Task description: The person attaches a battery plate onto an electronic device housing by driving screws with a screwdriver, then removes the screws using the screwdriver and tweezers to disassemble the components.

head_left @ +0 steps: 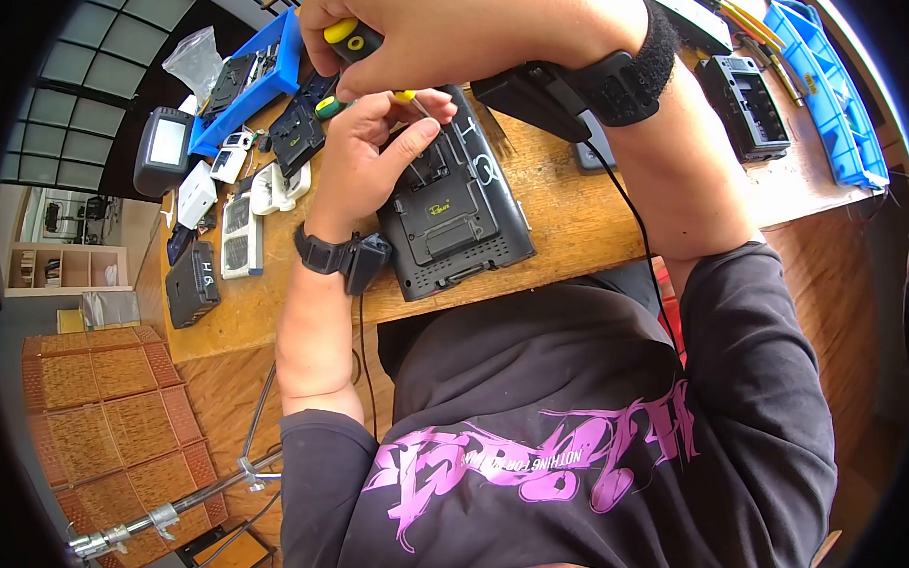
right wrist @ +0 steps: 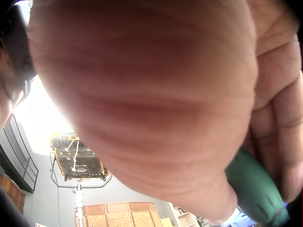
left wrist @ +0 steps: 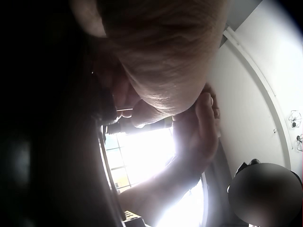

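Observation:
My right hand grips a screwdriver by its yellow and dark green handle, above my left hand. The green handle shows under the fingers in the right wrist view. Thumb and fingers of my left hand stand round the thin metal shaft, at the upper part of a flat black device; I cannot tell whether they pinch the shaft. The device lies on the wooden table, with a black plate bearing yellow lettering on its back. My left hand hides part of that plate.
Another green and yellow handle lies beyond my left hand. A blue bin, white gadgets and a small black case are at the left. At the right are a black housing and a blue divided tray.

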Motion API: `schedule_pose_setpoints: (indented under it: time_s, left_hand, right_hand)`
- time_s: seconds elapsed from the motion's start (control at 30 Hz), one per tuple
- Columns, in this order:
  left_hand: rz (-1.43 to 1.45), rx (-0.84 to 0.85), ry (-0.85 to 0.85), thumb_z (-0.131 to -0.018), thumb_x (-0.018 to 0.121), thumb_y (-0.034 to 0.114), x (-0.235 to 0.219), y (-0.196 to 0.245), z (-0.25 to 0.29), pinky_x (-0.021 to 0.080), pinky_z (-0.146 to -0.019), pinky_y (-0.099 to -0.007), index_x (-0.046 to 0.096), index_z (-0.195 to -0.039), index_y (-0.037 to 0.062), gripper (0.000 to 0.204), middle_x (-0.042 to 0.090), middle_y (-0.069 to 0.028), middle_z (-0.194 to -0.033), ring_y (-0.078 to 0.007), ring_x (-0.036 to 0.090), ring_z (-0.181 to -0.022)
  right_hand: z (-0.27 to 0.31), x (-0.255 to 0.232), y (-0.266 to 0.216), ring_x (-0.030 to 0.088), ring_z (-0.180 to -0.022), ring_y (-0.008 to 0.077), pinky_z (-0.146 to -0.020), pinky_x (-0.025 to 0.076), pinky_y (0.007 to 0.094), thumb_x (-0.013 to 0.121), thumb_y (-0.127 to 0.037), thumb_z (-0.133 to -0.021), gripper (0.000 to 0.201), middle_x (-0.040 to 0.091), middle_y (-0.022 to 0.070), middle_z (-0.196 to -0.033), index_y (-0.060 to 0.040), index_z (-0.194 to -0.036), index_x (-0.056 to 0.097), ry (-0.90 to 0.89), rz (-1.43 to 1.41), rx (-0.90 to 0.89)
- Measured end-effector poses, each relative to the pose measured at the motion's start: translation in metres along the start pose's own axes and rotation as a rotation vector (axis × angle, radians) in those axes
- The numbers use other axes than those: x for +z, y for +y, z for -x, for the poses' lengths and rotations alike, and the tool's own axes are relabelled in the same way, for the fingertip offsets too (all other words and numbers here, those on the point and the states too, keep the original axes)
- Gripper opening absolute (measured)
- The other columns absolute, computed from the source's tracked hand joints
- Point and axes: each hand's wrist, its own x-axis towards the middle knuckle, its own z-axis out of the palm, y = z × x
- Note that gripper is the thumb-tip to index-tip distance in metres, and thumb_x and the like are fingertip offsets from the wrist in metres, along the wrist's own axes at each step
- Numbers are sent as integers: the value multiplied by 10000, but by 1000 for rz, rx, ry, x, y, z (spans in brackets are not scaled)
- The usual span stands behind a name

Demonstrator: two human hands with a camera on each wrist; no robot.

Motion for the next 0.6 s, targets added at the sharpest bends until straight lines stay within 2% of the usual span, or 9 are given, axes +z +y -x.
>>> schedule_pose_setpoints:
  time_s: [0.13, 0.2, 0.23, 0.3, 0.4, 0.43, 0.5, 0.53, 0.6]
  left_hand:
    - [-54, -16, 15, -1007, 813, 112, -5, -9, 2, 605, -908, -296, 763, -1092, -24, 168, 801, -67, -1069, -118, 744, -957]
    - [-312, -28, 18, -1010, 796, 76, -10, -10, 2, 601, -923, -288, 754, -1109, -27, 149, 799, -76, -1090, -126, 748, -983]
    - [-312, -28, 18, -1010, 796, 76, -12, -9, 1, 601, -923, -288, 754, -1109, -27, 149, 799, -76, -1090, -126, 748, -983]
    - [-371, -135, -24, -984, 820, 53, -14, -5, -1, 590, -890, -265, 762, -1108, -15, 153, 805, -69, -1086, -111, 739, -962]
    - [-94, -14, 19, -963, 853, 83, -1, -7, 0, 570, -830, -248, 783, -1051, 2, 139, 810, -39, -1007, -81, 716, -897]
    - [-94, -14, 20, -963, 853, 83, -2, -8, 0, 570, -830, -248, 783, -1051, 2, 139, 810, -39, -1007, -81, 716, -897]
    - [-230, 51, 9, -977, 846, 117, -6, -12, 0, 556, -803, -254, 791, -1077, 17, 151, 804, -27, -988, -74, 693, -857]
    - [-231, 51, 10, -977, 846, 117, -7, -11, 1, 556, -803, -254, 791, -1077, 17, 151, 804, -27, -988, -74, 693, -857]
    - [-394, -10, -17, -988, 828, 100, -10, -8, 1, 558, -811, -257, 791, -1073, 15, 126, 805, -27, -999, -79, 694, -868]
  right_hand:
    - [3, 6, 4, 770, -873, 414, -790, 626, 428, 744, -86, -830, 282, 769, 280, -940, 106, -1034, 778, 84, 35, -95]
    - [1, 2, -2, 772, -874, 407, -794, 627, 425, 745, -87, -825, 280, 766, 282, -933, 104, -1027, 778, 18, -16, 24]
    - [3, 4, -5, 772, -874, 407, -794, 627, 425, 745, -87, -825, 280, 766, 282, -933, 104, -1027, 778, 19, -16, 24]
    - [9, 11, -10, 770, -868, 405, -791, 627, 424, 748, -85, -819, 280, 764, 285, -929, 109, -1019, 776, 124, 84, 15]
    - [0, -2, -1, 767, -859, 407, -785, 626, 422, 743, -85, -821, 279, 760, 289, -921, 117, -1012, 771, -32, 2, 5]
    - [4, 4, 1, 767, -859, 407, -785, 626, 422, 743, -85, -821, 279, 760, 289, -921, 117, -1012, 771, -33, 2, 4]
    - [12, 20, 3, 763, -848, 407, -776, 623, 422, 735, -82, -822, 274, 757, 286, -908, 121, -1003, 765, 211, 118, -196]
    - [10, 15, 2, 763, -848, 407, -776, 623, 422, 735, -82, -822, 274, 757, 286, -908, 121, -1003, 765, 210, 118, -197]
    - [1, 2, -2, 763, -844, 401, -775, 623, 423, 737, -86, -827, 267, 759, 278, -908, 113, -1002, 769, 15, 0, 0]
